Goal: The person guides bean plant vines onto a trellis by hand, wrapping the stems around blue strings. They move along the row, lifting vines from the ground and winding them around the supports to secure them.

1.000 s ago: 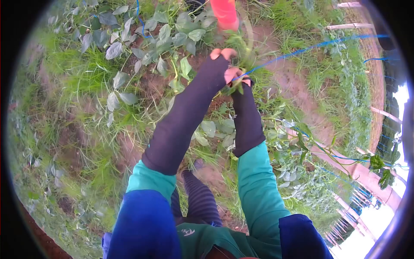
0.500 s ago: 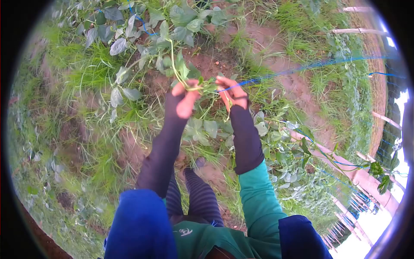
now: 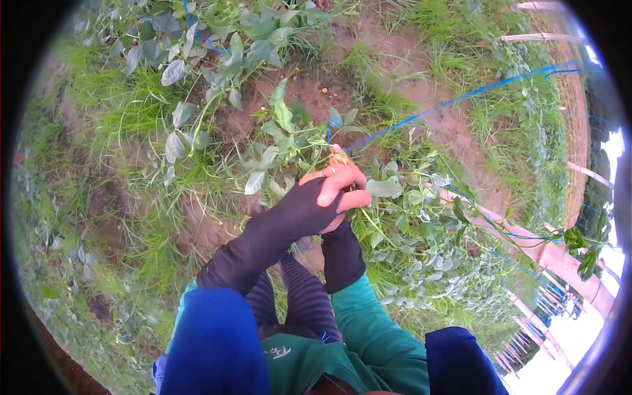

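My left hand [image 3: 339,183] crosses over the front of my right hand, its fingers curled around a thin green vine. The vine's stem [image 3: 376,225] comes out below the hands towards the right, and vine leaves [image 3: 283,117] stand just above them. My right hand [image 3: 334,222] is mostly covered by the left; it looks closed, but what lies in it is hidden. Blue string [image 3: 401,122] slants from the upper right down to the fingertips, with a short upright piece beside the leaves. Black sleeves cover both wrists.
A wooden pole [image 3: 503,232], wound with vine and blue string, slants along the right. Leafy plants [image 3: 247,49] grow at the top, with tufts of grass [image 3: 141,112] on the left. Bare soil [image 3: 454,131] runs between rows. Thinner stakes [image 3: 540,37] stand further off.
My hands were side by side, left on the vine and right at the string. The left has moved right and down over the right hand. The long vine bend has dropped from view.
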### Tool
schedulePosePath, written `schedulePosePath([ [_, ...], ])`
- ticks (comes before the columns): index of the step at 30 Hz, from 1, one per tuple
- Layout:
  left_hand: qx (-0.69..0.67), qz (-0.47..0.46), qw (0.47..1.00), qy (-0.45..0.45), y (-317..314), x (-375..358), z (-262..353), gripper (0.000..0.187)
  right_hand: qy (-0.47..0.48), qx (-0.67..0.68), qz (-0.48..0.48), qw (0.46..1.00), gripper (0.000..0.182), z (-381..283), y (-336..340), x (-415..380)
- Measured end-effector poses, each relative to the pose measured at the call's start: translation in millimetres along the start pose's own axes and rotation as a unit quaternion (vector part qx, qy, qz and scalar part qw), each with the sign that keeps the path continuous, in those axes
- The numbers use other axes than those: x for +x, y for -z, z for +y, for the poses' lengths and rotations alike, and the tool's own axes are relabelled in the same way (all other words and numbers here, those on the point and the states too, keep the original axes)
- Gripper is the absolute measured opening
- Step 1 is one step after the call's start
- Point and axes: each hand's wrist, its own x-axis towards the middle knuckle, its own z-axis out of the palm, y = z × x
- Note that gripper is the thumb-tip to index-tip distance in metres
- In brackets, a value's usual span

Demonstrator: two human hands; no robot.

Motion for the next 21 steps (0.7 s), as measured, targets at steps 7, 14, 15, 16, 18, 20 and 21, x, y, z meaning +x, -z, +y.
schedulePosePath([
  [7, -0.059, -0.112, 0.990, 0.065, -8.4, 0.2, 30.8, 0.015, -0.003, -0.052, -0.040, 0.998, 0.014, 0.1, 11.5, 17.0],
  [14, -0.074, 0.265, 0.914, 0.297, 32.7, -8.9, -58.0, 0.018, -0.118, 0.111, -0.153, 0.975, 0.010, 29.0, 31.2, 49.5],
  [15, -0.072, 0.265, 0.915, 0.295, 35.9, -4.8, -68.8, 0.018, -0.132, 0.095, -0.158, 0.974, 0.009, 27.7, 30.0, 51.2],
  [16, -0.108, 0.223, 0.921, 0.300, 39.0, 0.2, -77.1, 0.019, -0.131, 0.097, -0.159, 0.974, 0.009, 27.6, 29.9, 54.6],
  [18, -0.145, 0.178, 0.924, 0.305, 41.1, 12.6, -87.8, 0.020, -0.137, 0.028, -0.225, 0.964, 0.013, 28.5, 32.1, 65.1],
  [20, -0.145, 0.005, 0.960, 0.238, 35.7, 32.2, -87.4, 0.033, -0.143, -0.013, -0.249, 0.958, 0.016, 46.3, 38.5, 79.2],
  [21, -0.146, 0.005, 0.960, 0.238, 27.8, 39.5, -90.7, 0.033, -0.111, -0.100, -0.296, 0.943, 0.019, 53.9, 40.0, 84.7],
])
